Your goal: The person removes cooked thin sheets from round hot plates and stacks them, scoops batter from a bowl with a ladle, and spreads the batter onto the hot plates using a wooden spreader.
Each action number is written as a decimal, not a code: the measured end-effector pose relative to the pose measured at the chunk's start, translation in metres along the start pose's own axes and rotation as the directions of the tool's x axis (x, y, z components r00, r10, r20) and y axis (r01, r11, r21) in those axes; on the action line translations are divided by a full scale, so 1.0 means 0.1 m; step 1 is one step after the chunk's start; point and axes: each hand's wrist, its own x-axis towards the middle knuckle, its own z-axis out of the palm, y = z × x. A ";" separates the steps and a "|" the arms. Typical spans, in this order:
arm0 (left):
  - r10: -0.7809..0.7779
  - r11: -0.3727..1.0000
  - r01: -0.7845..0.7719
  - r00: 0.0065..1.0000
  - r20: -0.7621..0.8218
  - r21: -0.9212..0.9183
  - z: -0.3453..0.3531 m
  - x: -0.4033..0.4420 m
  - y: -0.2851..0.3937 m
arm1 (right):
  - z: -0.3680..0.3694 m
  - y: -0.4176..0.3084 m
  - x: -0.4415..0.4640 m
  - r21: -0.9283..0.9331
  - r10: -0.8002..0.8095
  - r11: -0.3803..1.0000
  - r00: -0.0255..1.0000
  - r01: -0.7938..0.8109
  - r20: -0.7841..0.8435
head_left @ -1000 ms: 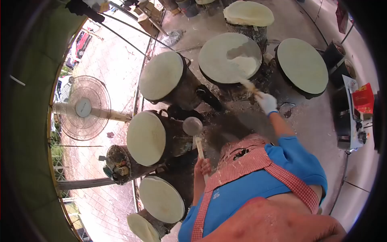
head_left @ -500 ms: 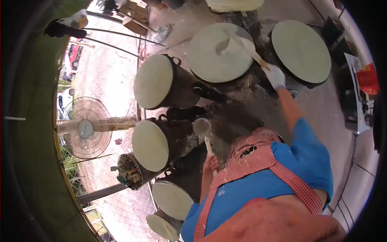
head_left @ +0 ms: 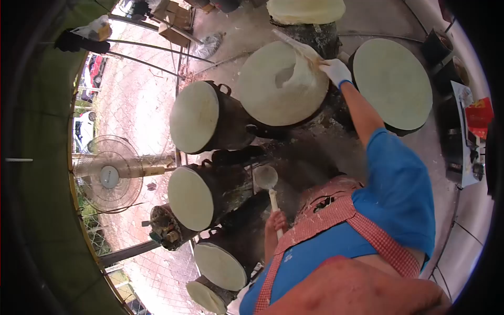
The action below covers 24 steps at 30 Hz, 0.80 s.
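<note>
My right hand (head_left: 337, 72), in a white glove with a blue cuff, is closed on the end of a pale flat stick (head_left: 287, 40). A soft whitish sheet (head_left: 306, 68) drapes from this stick over the pale round top (head_left: 257, 92) of a wide dark pot. A darker oval patch shows on that top beside the sheet. Lower down, my left hand (head_left: 275, 221), bare, has its fingers wrapped round the wooden handle of a ladle (head_left: 265, 177). The ladle's round bowl is held up near the dark pots, in front of the checked apron (head_left: 320, 218).
More pots with pale round tops stand around: one at right (head_left: 392, 84), one at left (head_left: 194, 117), another below it (head_left: 190, 198). Further tops are lower left. A fan (head_left: 109, 176) stands by a mesh fence. Dark containers and a red item (head_left: 479, 118) are at right.
My right hand has moved up and left with the stick, and the whitish sheet now hangs from it, partly lifted off the top. The left hand still holds the ladle in nearly the same place.
</note>
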 end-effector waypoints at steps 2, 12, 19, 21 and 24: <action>0.067 0.986 -0.063 0.998 -0.020 0.156 -0.25 0.00 0.17 | -0.02 0.12 -0.10 0.167 0.066 0.983 0.995 -0.077 0.069; 0.190 0.978 -0.192 0.981 0.031 0.079 -0.10 -0.30 0.27 | -0.19 -0.14 -1.27 0.688 0.469 0.525 0.845 -0.501 0.257; -0.021 0.998 0.009 0.980 0.197 0.064 -0.14 -0.29 0.54 | 0.14 -0.15 -1.71 0.331 0.059 0.935 0.975 -0.130 0.215; -0.079 0.994 0.056 0.963 0.257 0.095 -0.14 -0.26 0.62 | 0.15 0.39 -1.37 0.395 0.020 0.918 0.999 -0.037 0.048; -0.065 0.996 0.049 0.970 0.234 0.075 -0.11 -0.24 0.68 | -0.15 0.18 -0.85 -0.107 0.103 0.987 0.986 -0.117 -0.132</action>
